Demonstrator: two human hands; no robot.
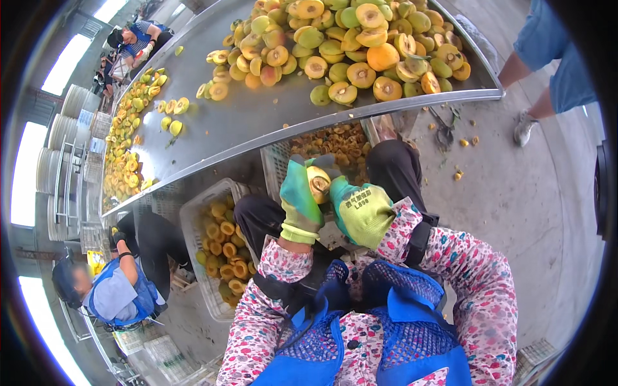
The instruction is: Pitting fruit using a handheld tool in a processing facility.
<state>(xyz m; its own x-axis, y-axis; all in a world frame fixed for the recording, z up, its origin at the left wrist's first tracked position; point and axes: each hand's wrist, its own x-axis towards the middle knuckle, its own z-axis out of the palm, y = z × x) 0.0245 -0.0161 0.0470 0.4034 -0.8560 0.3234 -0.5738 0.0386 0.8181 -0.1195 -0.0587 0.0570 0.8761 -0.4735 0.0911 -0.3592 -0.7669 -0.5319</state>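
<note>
**Halved yellow peach held between both gloved hands, over the lap**

The halved yellow peach [318,183] sits cut face up, pinched between the green-gloved left hand [299,202] and right hand [362,211], both closed around it. Wet flesh could slip from the gloves and drop to the lap. The steel table edge [302,132] runs close ahead; white plastic crates [193,219] crowd left, while bare concrete floor [515,193] opens right.

Both my hands wear green knit gloves: the left hand [300,202] has a yellow-green cuff, the right hand [362,209] dark print on its back. My sleeves [479,283] are white with small pink and dark flowers. Over them hangs a blue apron [412,341] with mesh panels, and my trousers [396,168] are black.
</note>
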